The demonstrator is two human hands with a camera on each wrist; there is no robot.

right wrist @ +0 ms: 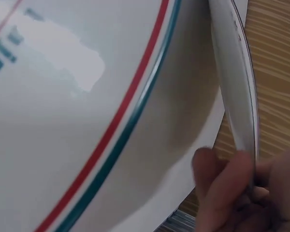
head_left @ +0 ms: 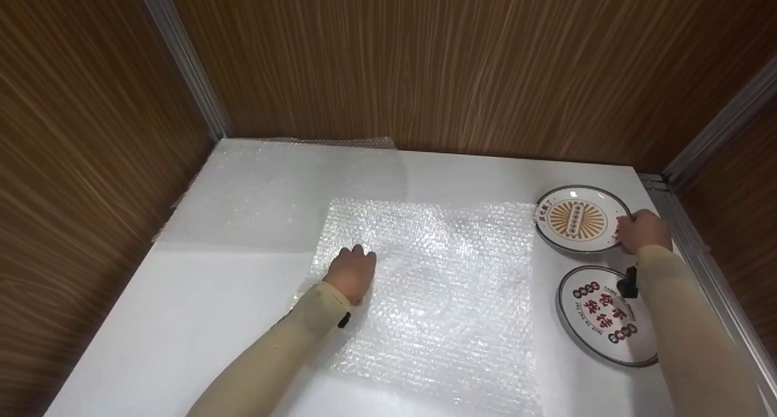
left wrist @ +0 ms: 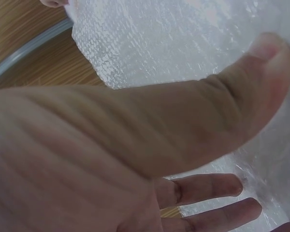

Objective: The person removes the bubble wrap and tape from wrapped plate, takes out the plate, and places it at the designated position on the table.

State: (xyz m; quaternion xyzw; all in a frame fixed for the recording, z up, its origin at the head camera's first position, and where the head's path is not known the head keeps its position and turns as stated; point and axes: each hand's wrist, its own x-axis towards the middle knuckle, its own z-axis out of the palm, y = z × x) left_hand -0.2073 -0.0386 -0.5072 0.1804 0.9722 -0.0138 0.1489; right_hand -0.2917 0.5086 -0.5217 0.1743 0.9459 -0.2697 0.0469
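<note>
My right hand (head_left: 646, 231) pinches the right rim of a white plate (head_left: 576, 221) with an orange sunburst at its centre. In the right wrist view that plate (right wrist: 234, 72) appears nearly edge-on, its rim between thumb and fingers. A second white plate (head_left: 598, 320) with red characters lies below it, partly hidden by the right forearm; its red and teal rim lines show large in the right wrist view. My left hand (head_left: 352, 274) is over the left part of a bubble wrap sheet (head_left: 449, 295). Its thumb and fingers (left wrist: 203, 187) are extended; contact with the sheet is unclear.
More bubble wrap (head_left: 267, 192) lies across the back left of the white table (head_left: 182, 320), reaching the back edge. Wood-grain panels (head_left: 413, 59) with metal corner strips (head_left: 182, 59) enclose the table at the back and sides.
</note>
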